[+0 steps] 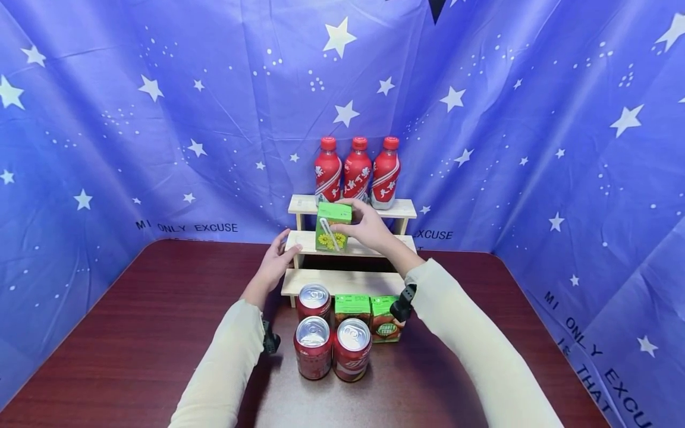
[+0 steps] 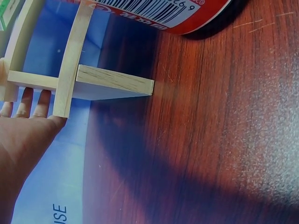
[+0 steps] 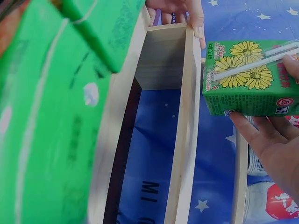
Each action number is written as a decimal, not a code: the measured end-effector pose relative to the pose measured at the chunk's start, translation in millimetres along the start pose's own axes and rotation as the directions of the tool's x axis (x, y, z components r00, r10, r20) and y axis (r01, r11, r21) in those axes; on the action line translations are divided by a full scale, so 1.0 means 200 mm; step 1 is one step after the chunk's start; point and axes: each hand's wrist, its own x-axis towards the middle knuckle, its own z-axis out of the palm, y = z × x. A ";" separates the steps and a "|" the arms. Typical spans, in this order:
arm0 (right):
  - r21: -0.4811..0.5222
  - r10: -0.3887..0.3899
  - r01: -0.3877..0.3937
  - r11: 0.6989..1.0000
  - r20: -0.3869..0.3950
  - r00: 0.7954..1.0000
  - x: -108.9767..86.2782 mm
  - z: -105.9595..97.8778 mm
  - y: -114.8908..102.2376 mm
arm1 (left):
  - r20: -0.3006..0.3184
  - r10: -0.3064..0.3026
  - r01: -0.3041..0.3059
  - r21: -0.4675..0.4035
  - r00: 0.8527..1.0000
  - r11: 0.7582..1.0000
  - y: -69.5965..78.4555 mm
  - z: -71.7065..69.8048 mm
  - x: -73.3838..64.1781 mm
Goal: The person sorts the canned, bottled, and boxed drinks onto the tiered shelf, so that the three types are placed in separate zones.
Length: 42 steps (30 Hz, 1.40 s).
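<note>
My right hand [image 1: 369, 229] holds a green drink carton [image 1: 324, 241] with yellow flowers and a straw on its front. The thumb lies on the straw side, with other fingers on another side, as the right wrist view shows. The carton is upright at the middle tier of a three-tier wooden stand [image 1: 374, 245], its base close over the board. At that tier's left end, my left hand [image 1: 274, 261] grips the wood. Its fingers [image 2: 24, 103] reach along the outer side, and the thumb comes over the board.
Three red bottles [image 1: 357, 172] stand on the top tier. Before the stand are three red cola cans [image 1: 313, 351] and two more green cartons [image 1: 385, 321] on the dark wooden table [image 1: 176, 309]. A blue starry cloth [image 1: 241, 119] hangs behind.
</note>
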 end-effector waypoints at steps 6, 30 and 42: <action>0.036 0.001 -0.001 0.999 -0.017 1.000 0.03 0.02 0.01 | -0.019 0.016 -0.016 -0.025 1.000 1.000 -0.05 0.00 0.04; 0.010 0.056 -0.055 0.998 -0.106 0.993 0.10 0.06 0.07 | -0.045 0.016 -0.016 -0.006 0.999 1.000 -0.12 -0.02 0.10; -0.004 0.052 -0.053 0.999 -0.166 0.985 0.13 0.08 0.09 | -0.045 0.007 -0.008 -0.011 0.999 1.000 -0.12 -0.02 0.10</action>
